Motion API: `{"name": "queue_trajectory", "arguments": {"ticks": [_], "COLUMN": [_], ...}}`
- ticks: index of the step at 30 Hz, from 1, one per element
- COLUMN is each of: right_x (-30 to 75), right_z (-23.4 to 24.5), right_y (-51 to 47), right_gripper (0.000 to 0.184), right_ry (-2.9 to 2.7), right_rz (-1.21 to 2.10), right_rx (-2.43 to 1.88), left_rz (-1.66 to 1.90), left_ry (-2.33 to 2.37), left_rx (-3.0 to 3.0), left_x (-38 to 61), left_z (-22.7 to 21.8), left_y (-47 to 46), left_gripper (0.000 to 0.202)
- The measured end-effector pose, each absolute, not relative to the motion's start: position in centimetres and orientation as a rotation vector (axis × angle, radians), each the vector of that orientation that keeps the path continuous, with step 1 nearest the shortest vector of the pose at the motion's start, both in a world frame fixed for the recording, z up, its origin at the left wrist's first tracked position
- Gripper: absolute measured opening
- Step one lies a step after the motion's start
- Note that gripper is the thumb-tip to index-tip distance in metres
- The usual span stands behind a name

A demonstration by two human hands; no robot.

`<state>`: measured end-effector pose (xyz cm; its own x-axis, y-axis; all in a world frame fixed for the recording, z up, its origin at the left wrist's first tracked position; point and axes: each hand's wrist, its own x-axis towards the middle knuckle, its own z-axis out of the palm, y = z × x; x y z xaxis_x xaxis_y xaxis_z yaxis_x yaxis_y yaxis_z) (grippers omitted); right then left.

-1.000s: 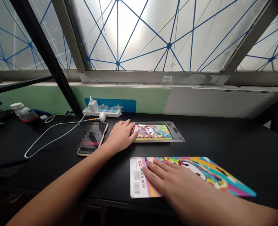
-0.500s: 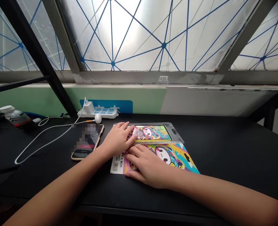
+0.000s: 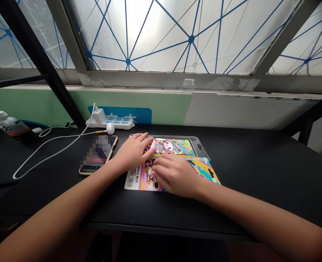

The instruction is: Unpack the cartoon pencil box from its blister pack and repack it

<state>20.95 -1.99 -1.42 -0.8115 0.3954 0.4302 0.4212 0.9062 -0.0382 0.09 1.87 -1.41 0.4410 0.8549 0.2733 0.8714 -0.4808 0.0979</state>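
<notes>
A colourful backing card (image 3: 139, 180) printed with a cartoon figure and the words "PENCIL BOX" lies flat on the black desk. Along its far half is a clear plastic blister (image 3: 200, 147), which holds a bright pencil box (image 3: 177, 146) with the same cartoon. My left hand (image 3: 135, 152) rests on the left end of the blister, fingers spread and lying over it. Over the middle of the card is my right hand (image 3: 177, 174), its fingers curled and held together near the blister's near edge. Whatever its fingertips may hold is hidden.
Left of the card lies a phone (image 3: 111, 151). Behind it are a white power strip (image 3: 119, 122) and a white cable (image 3: 51, 139) looping over the desk. A bottle (image 3: 9, 125) stands tilted in view at far left. Black frame bars (image 3: 59, 83) rise before the window.
My right hand has drawn its spread fingers together and curled them, moving slightly over the card. My left hand stays on the blister. The view has tilted down a little.
</notes>
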Motion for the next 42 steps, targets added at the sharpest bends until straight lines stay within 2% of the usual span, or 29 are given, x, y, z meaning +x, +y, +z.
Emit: {"name": "queue_trajectory", "arguments": {"ticks": [3, 6, 10, 15, 24, 31, 35, 37, 40, 42], "right_x": [23.0, 25.4, 27.5, 27.7, 27.2, 27.0, 26.5, 26.4, 26.7, 27.6], "right_z": [-0.5, 0.1, 0.7, 1.4, 1.3, 1.0, 1.2, 1.9, 3.3, 3.8], "right_y": [0.7, 3.7, 5.8, 5.9, 6.1, 4.6, 4.2, 3.7, 1.4, -1.1], "right_gripper": [0.033, 0.034, 0.049, 0.07, 0.058, 0.06, 0.051, 0.043, 0.03, 0.033], "right_ry": [-2.535, -2.495, -2.569, -2.638, -2.585, -2.446, -2.436, -2.436, -2.373, -2.315], "right_rz": [-0.149, -0.075, 0.175, 0.266, 0.239, 0.105, -0.022, -0.168, -0.398, -0.494], "right_rx": [-0.858, -1.163, -1.295, -1.397, -1.371, -1.406, -1.319, -1.197, -1.001, -0.924], "left_rz": [-0.437, -0.448, -0.451, -0.479, -0.53, -0.662, -0.796, -0.873, -0.936, -1.023], "left_ry": [-1.581, -1.573, -1.579, -1.571, -1.547, -1.613, -1.616, -1.506, -1.311, -1.257], "left_rx": [-2.633, -2.641, -2.65, -2.666, -2.673, -2.594, -2.577, -2.574, -2.475, -2.414], "left_x": [0.0, 0.0, 0.0, -0.2, -0.3, -1.2, -2.1, -2.3, -2.3, -2.2], "left_z": [-1.2, -1.1, -0.9, -0.8, -0.8, 0.0, 0.4, 1.0, 2.4, 3.2], "left_y": [1.8, 1.8, 1.8, 1.6, 1.5, 1.8, 2.5, 2.3, 0.3, -2.0], "left_gripper": [0.055, 0.055, 0.055, 0.056, 0.055, 0.058, 0.062, 0.058, 0.039, 0.034]}}
